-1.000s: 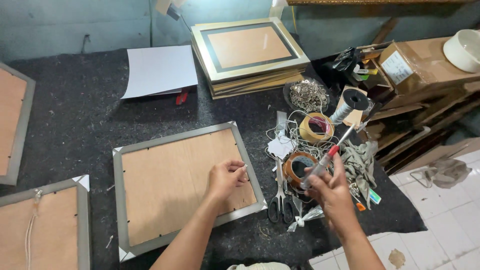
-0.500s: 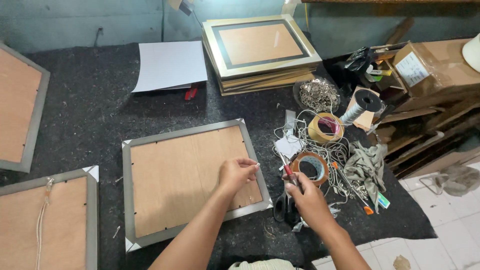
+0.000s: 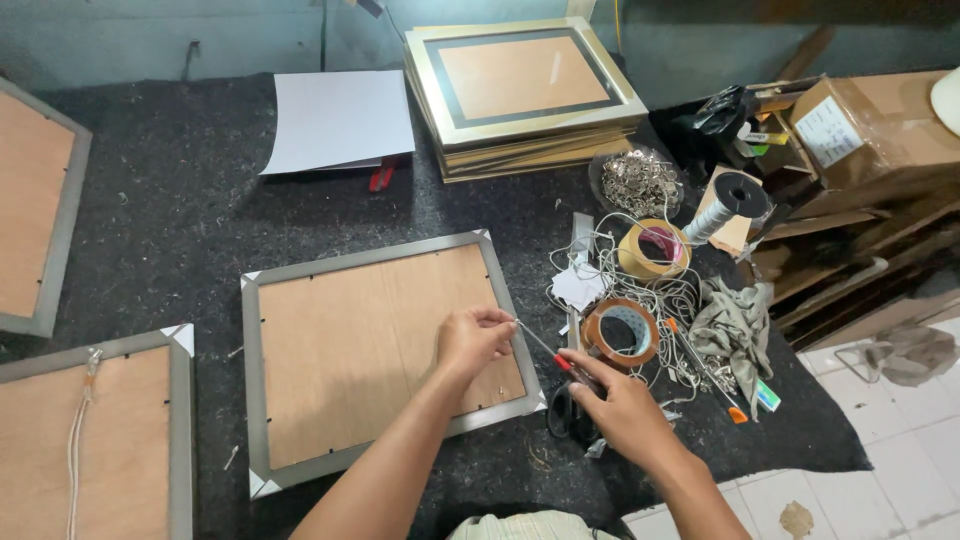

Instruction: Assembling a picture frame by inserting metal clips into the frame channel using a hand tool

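Since a second ago: right hand [image 3: 622, 408] come in from over the tape rolls to the frame's right edge, screwdriver no longer raised but lowered, tip now at the left fingertips. Left hand [image 3: 474, 340] shifted little, resting on the backing of the frame [image 3: 385, 352].

Left hand: closed in a pinch at the frame's right rail, something small between thumb and forefinger, too small to tell what. Right hand: gripping the red-handled screwdriver [image 3: 548, 352], shaft slanting up and left, tip meeting the pinch. Frame lying face down on the dark felt [image 3: 180, 210], brown backing up, grey rails around, white corner guards on.

Just right of the hand: scissors [image 3: 562, 412] partly under the wrist, brown tape roll [image 3: 622, 334], tan tape roll [image 3: 655, 250], tangled white cord [image 3: 670, 300], grey rag [image 3: 730, 325]. Farther up: stacked gold frames [image 3: 520, 90], white sheet [image 3: 340, 120]. At the left, two more frames face down, the nearer one strung with cord.

Risks, by judgement: tip very close to the pinching fingers, so a slip off the small piece could jab a fingertip or gouge the backing. Piece liable to drop and vanish into the felt if the pinch loosens. Frame free on the felt, so side pressure could slide it. Cord loops near the right wrist likely to snag.
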